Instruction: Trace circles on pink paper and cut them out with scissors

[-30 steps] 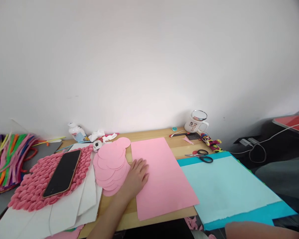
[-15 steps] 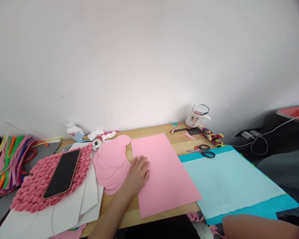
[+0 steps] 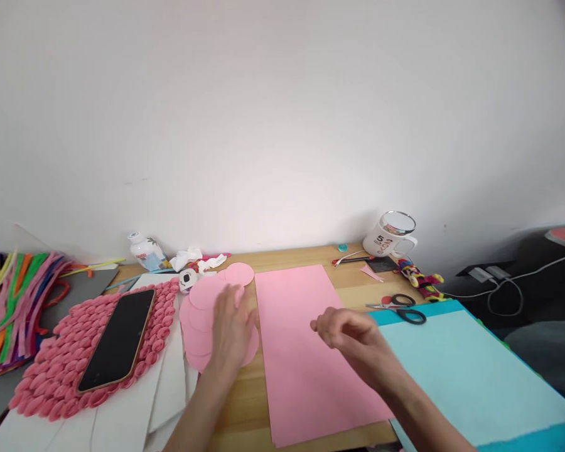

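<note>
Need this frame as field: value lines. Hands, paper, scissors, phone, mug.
left_hand: open left hand over overlapping pink circles; contact unclear
right_hand: right hand loosely curled above pink sheet; nothing seen held
pink_paper: circles left of the pink sheet
blue_paper: pale blue sheet, right of the pink sheet
scissors: scissors at the pale blue sheet's far edge
phone: phone, dark screen up, on pink textured piece
mug: white mug, upright, near wall
</note>
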The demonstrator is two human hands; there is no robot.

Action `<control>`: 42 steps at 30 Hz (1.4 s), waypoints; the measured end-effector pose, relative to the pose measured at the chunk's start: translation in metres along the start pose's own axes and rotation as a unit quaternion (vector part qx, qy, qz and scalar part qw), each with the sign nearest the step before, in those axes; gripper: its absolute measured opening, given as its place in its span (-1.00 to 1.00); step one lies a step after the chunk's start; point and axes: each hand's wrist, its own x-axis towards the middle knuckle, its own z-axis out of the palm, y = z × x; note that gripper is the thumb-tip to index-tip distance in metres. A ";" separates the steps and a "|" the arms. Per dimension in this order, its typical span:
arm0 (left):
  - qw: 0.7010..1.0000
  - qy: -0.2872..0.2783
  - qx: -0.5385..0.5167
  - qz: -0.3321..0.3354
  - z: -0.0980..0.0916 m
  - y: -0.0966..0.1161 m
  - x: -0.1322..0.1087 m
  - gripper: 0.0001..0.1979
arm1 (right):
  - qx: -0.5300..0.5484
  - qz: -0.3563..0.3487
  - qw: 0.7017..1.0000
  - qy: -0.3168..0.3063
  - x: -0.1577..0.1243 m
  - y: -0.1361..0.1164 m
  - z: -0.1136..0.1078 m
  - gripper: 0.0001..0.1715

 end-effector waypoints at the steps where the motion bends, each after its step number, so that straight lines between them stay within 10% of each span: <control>1: 0.998 -0.001 0.041 -0.056 -0.005 -0.010 0.005 -0.58 | 0.004 0.017 1.000 -0.003 0.004 0.005 0.003 -0.84; 7: 0.963 -0.152 0.174 -0.137 -0.011 -0.028 0.009 -0.49 | 0.010 0.138 0.990 -0.008 0.018 0.021 0.016 -0.80; 14: 0.979 -0.106 0.135 -0.114 -0.006 0.004 -0.005 -0.63 | -0.031 0.152 0.987 -0.037 0.038 0.004 0.047 -0.86; 24: 0.959 -0.085 0.138 -0.232 -0.013 -0.027 0.011 -0.50 | 0.112 0.172 0.978 0.020 0.084 0.019 0.104 -0.86; 34: 0.996 0.007 0.045 -0.079 -0.010 0.011 0.009 -0.53 | 0.306 0.248 0.914 0.102 0.104 0.053 0.098 -0.70; 42: 0.959 -0.078 0.143 -0.230 -0.005 -0.012 0.036 -0.55 | 0.339 0.256 0.898 0.114 0.104 0.058 0.096 -0.70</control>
